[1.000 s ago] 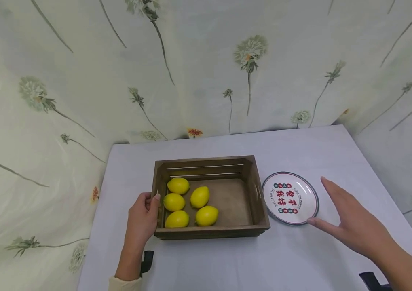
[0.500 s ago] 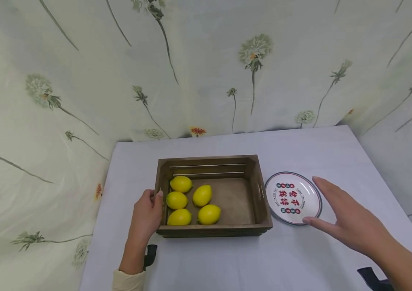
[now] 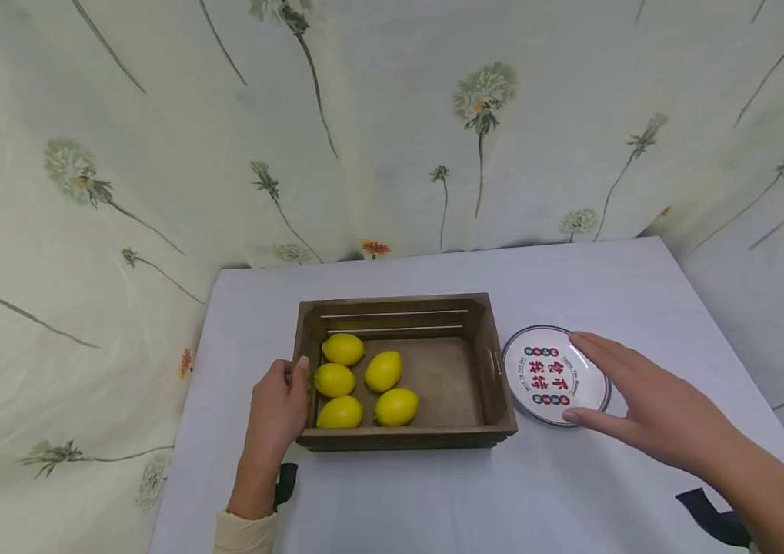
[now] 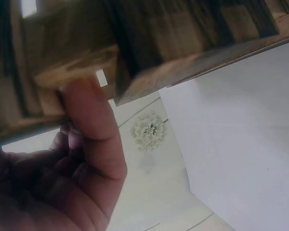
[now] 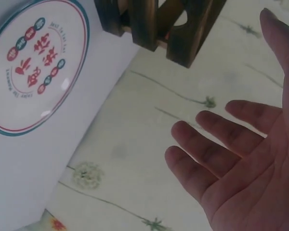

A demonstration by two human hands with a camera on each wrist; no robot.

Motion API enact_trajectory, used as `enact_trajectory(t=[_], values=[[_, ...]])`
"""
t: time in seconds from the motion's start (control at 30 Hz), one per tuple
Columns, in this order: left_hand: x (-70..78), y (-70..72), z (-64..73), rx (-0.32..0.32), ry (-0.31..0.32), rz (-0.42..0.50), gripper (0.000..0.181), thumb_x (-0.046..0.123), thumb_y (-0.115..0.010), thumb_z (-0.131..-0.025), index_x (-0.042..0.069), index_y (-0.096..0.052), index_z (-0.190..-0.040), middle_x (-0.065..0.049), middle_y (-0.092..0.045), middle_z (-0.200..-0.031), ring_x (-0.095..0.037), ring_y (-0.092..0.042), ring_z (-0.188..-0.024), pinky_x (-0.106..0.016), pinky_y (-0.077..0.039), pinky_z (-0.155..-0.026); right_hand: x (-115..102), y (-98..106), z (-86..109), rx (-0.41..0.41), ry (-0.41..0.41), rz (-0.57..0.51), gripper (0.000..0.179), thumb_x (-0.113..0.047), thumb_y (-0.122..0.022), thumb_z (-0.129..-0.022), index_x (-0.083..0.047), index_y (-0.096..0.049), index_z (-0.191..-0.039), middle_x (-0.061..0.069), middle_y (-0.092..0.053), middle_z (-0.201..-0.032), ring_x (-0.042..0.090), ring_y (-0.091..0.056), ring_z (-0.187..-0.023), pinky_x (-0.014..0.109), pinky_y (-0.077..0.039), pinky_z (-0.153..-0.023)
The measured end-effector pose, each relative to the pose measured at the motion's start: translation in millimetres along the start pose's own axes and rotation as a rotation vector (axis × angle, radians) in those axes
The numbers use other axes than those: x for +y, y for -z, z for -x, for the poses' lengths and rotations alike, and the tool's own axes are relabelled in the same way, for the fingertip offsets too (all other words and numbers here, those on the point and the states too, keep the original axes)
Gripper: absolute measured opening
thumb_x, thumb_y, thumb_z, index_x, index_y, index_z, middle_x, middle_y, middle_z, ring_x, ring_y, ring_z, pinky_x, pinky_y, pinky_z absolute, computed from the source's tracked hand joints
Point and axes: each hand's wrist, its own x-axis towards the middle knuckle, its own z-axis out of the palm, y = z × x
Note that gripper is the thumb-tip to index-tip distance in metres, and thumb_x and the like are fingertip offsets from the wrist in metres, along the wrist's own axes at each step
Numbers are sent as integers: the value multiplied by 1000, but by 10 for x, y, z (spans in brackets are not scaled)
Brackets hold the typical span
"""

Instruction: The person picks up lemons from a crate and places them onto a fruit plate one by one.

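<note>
My left hand (image 3: 276, 408) grips the left end of a brown wooden crate (image 3: 408, 440), with the thumb over the rim. In the left wrist view, a finger (image 4: 94, 115) curls up against the slatted wood. Several yellow lemons (image 3: 383, 372) lie in the crate's left half. To the crate's right, a round white plate (image 3: 592, 388) with red characters and a dark rim lies flat. Over its right edge reaches my right hand (image 3: 672, 415), thumb and fingers spread apart with nothing between them. The right wrist view shows an uncurled palm (image 5: 241, 178).
A white cloth (image 3: 392, 500) covers the table under the crate and plate. Behind and at both sides hang pale curtains (image 3: 378, 115) printed with dandelions. Dark straps (image 3: 713, 519) are around both wrists.
My right hand has moved left, so its fingertips and thumb now overlap the plate's right part. The left hand keeps its grip on the crate, and the lemons lie as before.
</note>
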Motion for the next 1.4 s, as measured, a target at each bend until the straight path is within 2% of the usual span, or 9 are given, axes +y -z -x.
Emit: enact_trajectory(t=[0.17,0.37,0.6,0.77,0.87,1.0,1.17,1.3,1.4], values=[[10,7,-11,15,-1,5,48,42,-42,-113,-1,-62,-117,-11,-64,-89,-25,-59,-76,-35,-52,-64,-98,76,-98,14,61,11,102,-62,-83,-82,-12,-41,-159,17,-49,-154,40,-51,-134,64,-53,-91],[18,-2,-21,16,-1,-2,46,40,-41,-114,-1,-62,-113,-11,-62,-85,-25,-57,-72,-33,-50,-60,-202,155,-202,-27,89,3,98,-65,-78,-85,-14,-40,-160,15,-48,-156,39,-51,-136,61,-53,-93],[47,-6,-39,0,7,-27,44,38,-39,-114,-1,-60,-114,-11,-60,-84,-25,-55,-69,-33,-49,-58,-325,192,-324,-63,143,-14,95,-52,-85,-85,-14,-39,-159,13,-52,-153,33,-57,-129,52,-57,-91],[43,-19,-48,0,3,-30,46,39,-38,-114,-2,-59,-114,-12,-60,-84,-25,-54,-69,-33,-47,-58,-414,212,-413,-103,154,-23,93,-60,-78,-88,-14,-39,-160,13,-51,-154,34,-58,-129,53,-56,-91],[32,-25,-47,13,10,-16,47,41,-38,-114,-1,-60,-113,-11,-59,-83,-25,-54,-69,-33,-46,-57,-464,196,-477,-116,184,-34,93,-62,-75,-90,-13,-38,-160,13,-51,-155,36,-55,-134,56,-54,-97],[6,-29,-44,33,22,0,48,44,-39,-113,1,-60,-110,-11,-57,-80,-25,-53,-68,-33,-44,-56,-558,139,-583,-126,241,-28,92,-59,-76,-91,-12,-39,-160,9,-51,-156,32,-55,-134,53,-51,-102],[2,-39,-50,43,18,-16,50,45,-39,-113,0,-61,-111,-10,-58,-81,-25,-54,-68,-33,-45,-57,-693,62,-681,-155,294,2,90,-57,-76,-92,-11,-40,-160,8,-51,-156,26,-60,-125,47,-55,-96],[21,-47,-57,45,10,-60,50,44,-38,-113,-1,-61,-111,-10,-59,-80,-25,-55,-68,-34,-47,-56,-777,27,-722,-176,324,3,89,-55,-76,-92,-13,-39,-161,10,-50,-157,31,-58,-132,50,-55,-97],[33,-49,-56,50,3,-83,49,41,-39,-114,-2,-61,-110,-10,-59,-79,-25,-55,-66,-34,-47,-56,-823,9,-754,-170,362,18,87,-54,-76,-93,-13,-40,-160,11,-51,-155,32,-59,-131,49,-55,-95]])
